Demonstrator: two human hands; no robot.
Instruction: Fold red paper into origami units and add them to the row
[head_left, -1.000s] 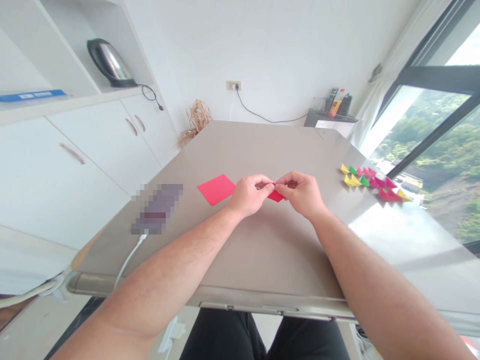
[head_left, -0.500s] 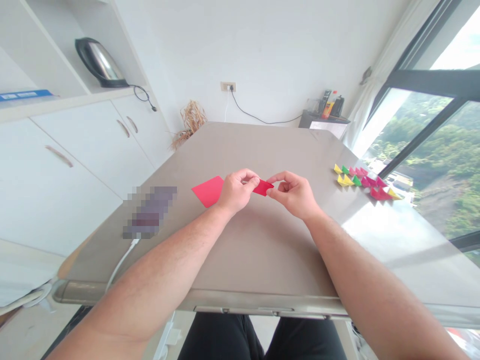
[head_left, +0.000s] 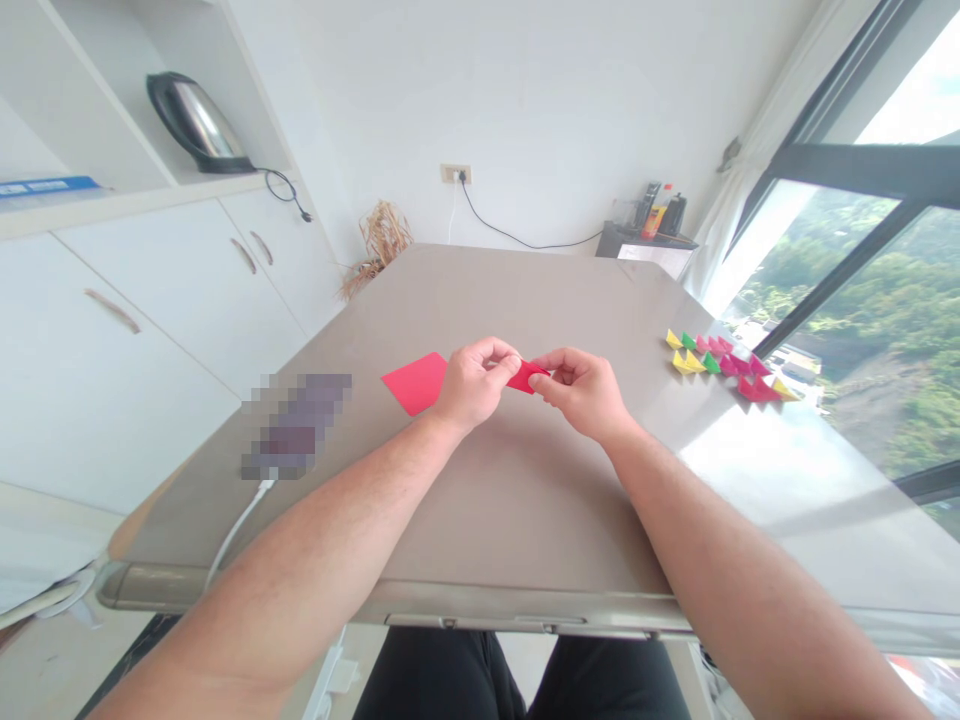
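Between my two hands is a small folded piece of red paper [head_left: 523,377], held just above the table. My left hand [head_left: 478,383] pinches its left end between thumb and fingers. At the right end my right hand [head_left: 581,388] grips it, thumb on the near face and fingers behind. The fingers cover much of the paper, so its exact folds are hidden. A flat sheet of red paper [head_left: 415,383] lies on the table beside my left hand, its right part covered by that hand.
Several folded paper boats [head_left: 720,362] in yellow, green, pink and red stand in rows at the table's right. A blurred-out object [head_left: 296,425] with a white cable [head_left: 238,525] lies at the left. The grey-brown table [head_left: 517,300] reaches toward the wall.
My right hand has shifted slightly left along the red paper, and its thumb now lies further over the near face. The left hand keeps its pinch.
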